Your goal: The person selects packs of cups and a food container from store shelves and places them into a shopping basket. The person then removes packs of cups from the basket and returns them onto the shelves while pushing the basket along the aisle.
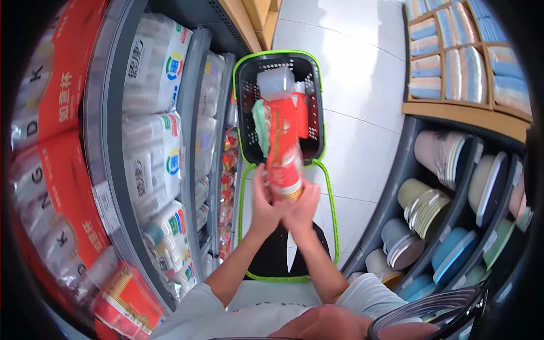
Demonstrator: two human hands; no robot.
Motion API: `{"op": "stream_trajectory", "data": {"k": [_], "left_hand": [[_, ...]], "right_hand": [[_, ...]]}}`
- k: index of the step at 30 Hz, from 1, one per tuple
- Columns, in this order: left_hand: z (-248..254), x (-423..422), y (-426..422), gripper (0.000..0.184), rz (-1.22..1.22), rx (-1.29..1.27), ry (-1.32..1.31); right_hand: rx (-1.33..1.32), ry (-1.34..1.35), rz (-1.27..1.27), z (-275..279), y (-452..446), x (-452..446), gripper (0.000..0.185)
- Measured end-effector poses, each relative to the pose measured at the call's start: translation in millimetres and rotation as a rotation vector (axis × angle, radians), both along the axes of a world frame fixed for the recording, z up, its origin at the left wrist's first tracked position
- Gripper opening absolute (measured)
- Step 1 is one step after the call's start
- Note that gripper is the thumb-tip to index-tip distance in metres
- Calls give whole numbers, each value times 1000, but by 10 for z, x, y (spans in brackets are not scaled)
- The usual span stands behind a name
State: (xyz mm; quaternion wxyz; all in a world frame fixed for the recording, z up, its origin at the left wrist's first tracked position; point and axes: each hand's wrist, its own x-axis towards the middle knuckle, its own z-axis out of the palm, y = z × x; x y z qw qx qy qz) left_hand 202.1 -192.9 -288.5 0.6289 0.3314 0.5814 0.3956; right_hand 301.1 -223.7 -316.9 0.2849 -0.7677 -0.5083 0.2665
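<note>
Both my hands hold a long red package of cups, blurred at its edges, over the near end of a black basket (317, 73) with a green rim. My left hand (265, 198) wraps the left side of the red package (284, 161), and my right hand (303, 205) grips its lower right side. Inside the basket, a clear whitish container (276, 83) lies at the far end, a light green item (260, 122) is at the left, and another red item (302, 116) is at the right.
Shelves with wrapped cup packs (153, 153) and red packages (62, 181) line the left. At the right are folded towels (464, 73) in wooden compartments (466, 110) above racks of stacked basins (453, 249). A tiled floor (357, 130) runs between. The basket's green handle (334, 226) reaches toward my body.
</note>
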Motion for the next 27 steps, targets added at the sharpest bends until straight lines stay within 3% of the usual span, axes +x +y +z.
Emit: {"op": "stream_trajectory", "data": {"k": [3,5,7,8,9,12,13,15,17,19,20,22,23,25,26,27], "left_hand": [[727,54,-64,109,105,122,62],[1190,71,-172,100,29,150,192],[1553,90,-272,89,-343,146,689],[1594,81,-357,77,-348,192,717],[1655,56,-472,77,-338,218,720],[1801,-105,-886,62,-145,246,321],[1939,-148,-1013,62,-145,266,321],[2269,-253,-1266,62,295,151,-221],[2559,-385,-1453,59,357,213,-277],[2876,-465,-1645,54,546,166,-579],[3034,-478,-1680,54,533,204,-589],[3346,-550,-1769,55,497,203,-710],[3441,-562,-1791,56,480,257,-726],[3647,-549,-1858,56,467,329,-734],[3715,-559,-1906,57,442,371,-722],[3732,-606,-1952,57,456,368,-730]], "right_hand": [[102,143,-27,756,-435,-292,75],[78,202,36,1056,-759,-379,82],[105,219,56,1326,-984,-369,87],[115,230,73,1468,-1091,-354,92],[142,227,77,1616,-1209,-310,92],[97,147,324,2008,-1759,8,96],[147,90,405,2167,-1880,194,92],[112,81,340,2236,-2145,544,87],[167,76,88,2274,-2278,876,83],[72,571,-227,2527,-2196,1201,80],[83,561,-212,2803,-2140,1240,80],[196,1569,-118,3422,-2030,1325,79],[201,1556,-83,3580,-1989,1307,79],[199,1422,232,3799,-1983,1087,82],[305,1231,328,3875,-2026,943,83],[293,1222,335,3900,-2079,840,83]]}}
